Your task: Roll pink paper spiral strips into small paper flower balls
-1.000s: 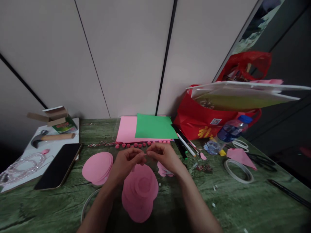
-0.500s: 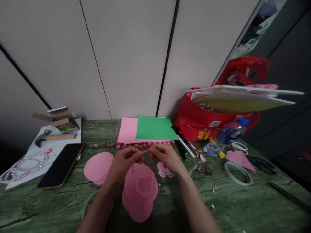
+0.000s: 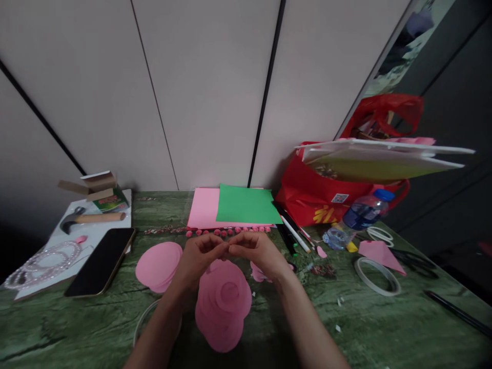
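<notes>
My left hand (image 3: 203,254) and my right hand (image 3: 258,251) meet at the fingertips, both pinched closed. Whatever lies between them is too small to make out. Just below is a loose pile of pink paper circles (image 3: 223,325), with a curled round piece on top. A second stack of pink paper circles (image 3: 158,265) lies left of my left wrist. Small cut pink paper pieces (image 3: 258,274) are partly covered by my right hand. Beyond my fingers runs a row of small pink rolled pieces (image 3: 199,232).
Behind lie green paper (image 3: 246,205) and pink paper (image 3: 203,207). To the left are a phone (image 3: 100,261), a hammer (image 3: 92,218) and bead strings (image 3: 42,261). Rightward stand a red bag (image 3: 307,189) and a bottle (image 3: 359,215), near a tape roll (image 3: 376,277) and pens (image 3: 295,233).
My hands have come together: the short gap between the fingertips, bridged by a thin pale strip, has closed. My right hand now covers more of the small pink pieces.
</notes>
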`<action>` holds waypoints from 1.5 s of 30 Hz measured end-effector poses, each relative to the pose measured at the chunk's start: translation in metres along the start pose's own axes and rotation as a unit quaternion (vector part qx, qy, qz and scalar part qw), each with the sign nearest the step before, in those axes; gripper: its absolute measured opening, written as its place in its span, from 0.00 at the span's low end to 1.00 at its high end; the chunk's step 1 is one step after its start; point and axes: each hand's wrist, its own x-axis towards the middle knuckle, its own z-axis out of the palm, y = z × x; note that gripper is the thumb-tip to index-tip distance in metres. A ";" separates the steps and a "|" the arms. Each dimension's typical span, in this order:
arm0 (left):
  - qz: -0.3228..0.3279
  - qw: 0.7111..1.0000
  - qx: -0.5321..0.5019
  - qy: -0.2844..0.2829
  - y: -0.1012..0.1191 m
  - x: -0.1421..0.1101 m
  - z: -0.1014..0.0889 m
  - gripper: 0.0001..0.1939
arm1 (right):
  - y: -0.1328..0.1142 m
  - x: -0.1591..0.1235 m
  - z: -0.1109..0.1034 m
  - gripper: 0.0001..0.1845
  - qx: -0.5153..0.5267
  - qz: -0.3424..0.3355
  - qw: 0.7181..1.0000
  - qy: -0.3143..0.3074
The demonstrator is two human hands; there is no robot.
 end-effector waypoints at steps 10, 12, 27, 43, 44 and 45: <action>-0.010 1.000 0.017 0.000 -0.001 0.000 -0.001 0.11 | -0.001 0.000 0.002 0.14 -0.030 0.005 0.999 0.020; -0.006 1.000 0.018 -0.005 -0.001 0.001 -0.001 0.11 | -0.002 0.000 0.002 0.14 -0.032 0.004 0.999 0.013; -0.008 1.000 0.022 -0.008 0.000 0.000 -0.001 0.11 | -0.004 0.000 -0.003 0.14 -0.048 -0.013 0.999 0.003; 0.001 1.000 0.021 -0.022 -0.003 0.001 -0.001 0.10 | 0.002 0.002 -0.004 0.12 -0.034 -0.034 0.998 0.050; 0.000 1.000 0.022 -0.023 -0.004 0.002 -0.002 0.11 | 0.002 0.001 -0.004 0.14 -0.029 -0.035 0.997 0.057; -0.001 0.999 0.022 -0.023 -0.004 0.002 -0.002 0.11 | 0.001 0.001 -0.004 0.15 -0.026 -0.032 0.997 0.063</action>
